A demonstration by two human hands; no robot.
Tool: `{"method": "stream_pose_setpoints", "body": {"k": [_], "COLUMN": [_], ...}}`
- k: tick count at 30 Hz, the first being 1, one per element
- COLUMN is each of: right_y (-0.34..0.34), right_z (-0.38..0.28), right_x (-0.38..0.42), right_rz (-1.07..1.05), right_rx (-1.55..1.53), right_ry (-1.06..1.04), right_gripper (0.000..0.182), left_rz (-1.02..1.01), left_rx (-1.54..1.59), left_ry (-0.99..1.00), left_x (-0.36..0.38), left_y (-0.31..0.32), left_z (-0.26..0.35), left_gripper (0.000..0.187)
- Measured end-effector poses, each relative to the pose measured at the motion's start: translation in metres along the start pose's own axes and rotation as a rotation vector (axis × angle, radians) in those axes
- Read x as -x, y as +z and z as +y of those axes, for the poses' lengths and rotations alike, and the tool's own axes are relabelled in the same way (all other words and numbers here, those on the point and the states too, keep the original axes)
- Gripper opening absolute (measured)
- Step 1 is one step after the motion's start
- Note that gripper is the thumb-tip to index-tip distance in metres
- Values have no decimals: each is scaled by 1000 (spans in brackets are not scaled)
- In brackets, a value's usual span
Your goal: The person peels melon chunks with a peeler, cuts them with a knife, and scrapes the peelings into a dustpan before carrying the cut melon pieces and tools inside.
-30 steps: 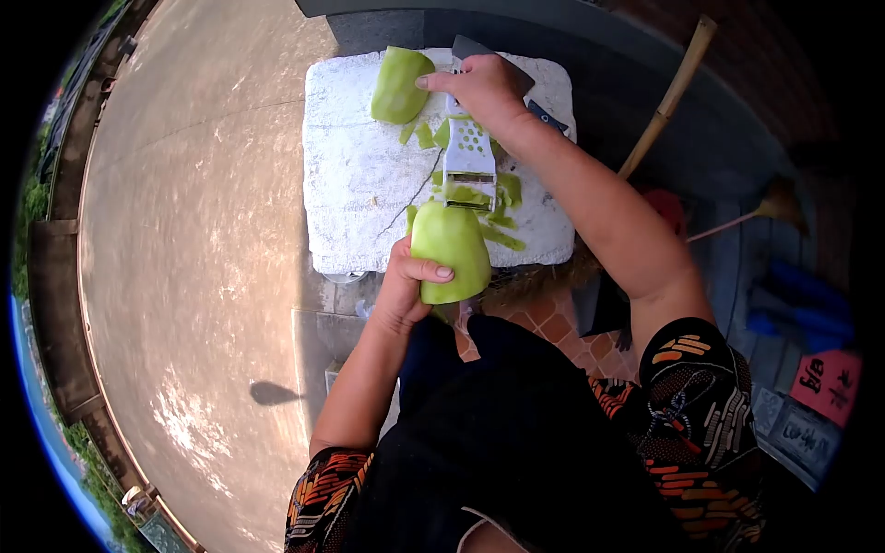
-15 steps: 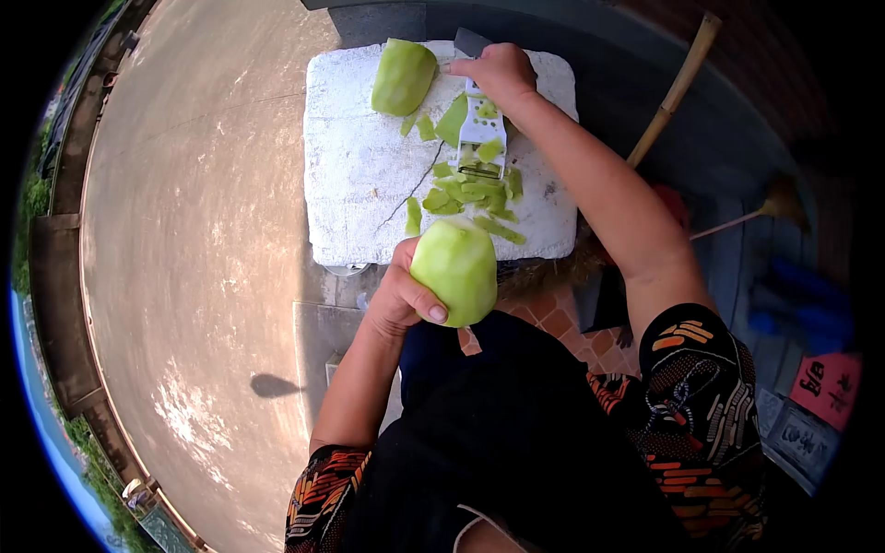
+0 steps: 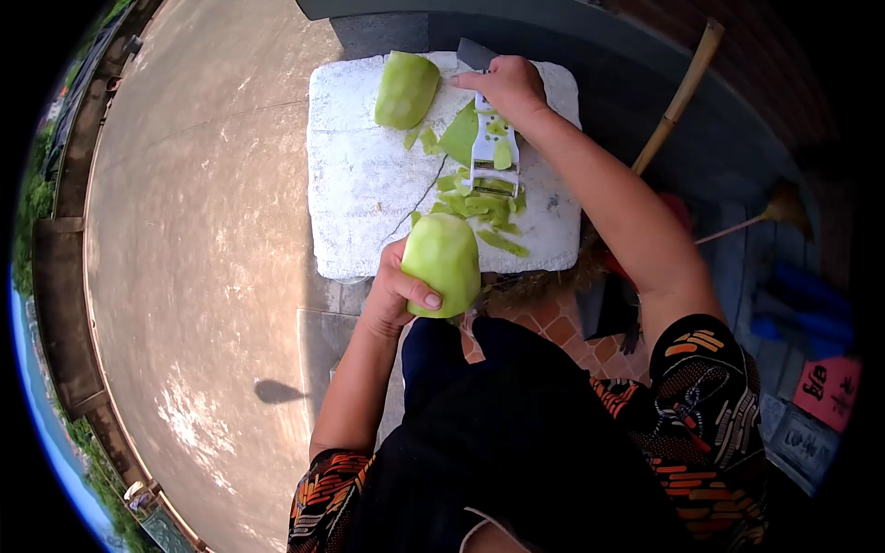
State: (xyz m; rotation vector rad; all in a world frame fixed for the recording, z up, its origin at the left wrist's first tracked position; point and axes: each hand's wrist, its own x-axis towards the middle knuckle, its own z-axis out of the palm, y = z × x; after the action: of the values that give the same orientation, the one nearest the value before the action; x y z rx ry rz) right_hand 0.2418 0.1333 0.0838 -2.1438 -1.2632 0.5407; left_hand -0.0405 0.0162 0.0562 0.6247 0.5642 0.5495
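Note:
My left hand (image 3: pixel 398 290) is wrapped round a peeled, pale-green fruit or gourd (image 3: pixel 442 267), held near the front edge of a white foam-like board (image 3: pixel 355 184). Toward the board's far right side, my right hand (image 3: pixel 509 88) grips the upper end of a white peeler (image 3: pixel 489 138) with holes and a slotted blade. Its thumb points left, and a grey blade (image 3: pixel 475 53) sticks out behind the hand. A second pale-green piece (image 3: pixel 407 89) lies at the far left of the board. Green peelings (image 3: pixel 479 205) are heaped below the peeler.
A bamboo pole (image 3: pixel 678 101) leans at the right, with a broom-like tool (image 3: pixel 785 207) beyond it. A pink sign (image 3: pixel 827 389) and a blue cloth-like item (image 3: pixel 800 309) lie farther right. Concrete ground (image 3: pixel 203 230) spreads out on the left.
The peeler has shifted slightly right under my right hand. My left hand has brought the pale-green fruit or gourd a little left. The whole view has moved slightly.

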Motion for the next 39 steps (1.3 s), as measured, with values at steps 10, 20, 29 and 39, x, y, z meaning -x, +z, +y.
{"method": "stream_pose_setpoints", "body": {"k": [10,20,29,39], "right_y": [-7,-32,-24,10], "right_z": [21,67,89,129], "right_x": [17,56,64,87], "right_rz": [311,268,351,393], "right_rx": [-336,-574,-730,-942], "right_ry": [34,176,337,428], "right_gripper": [55,44,40,33], "left_rz": [591,401,720,341], "left_rx": [-513,-495,-740,-1526], "left_ry": [459,226,378,756], "left_x": [-112,-204,-179,-152], "left_y": [-35,-107,-65,11], "left_z": [122,150,133,31], "left_gripper": [37,44,60,36]}}
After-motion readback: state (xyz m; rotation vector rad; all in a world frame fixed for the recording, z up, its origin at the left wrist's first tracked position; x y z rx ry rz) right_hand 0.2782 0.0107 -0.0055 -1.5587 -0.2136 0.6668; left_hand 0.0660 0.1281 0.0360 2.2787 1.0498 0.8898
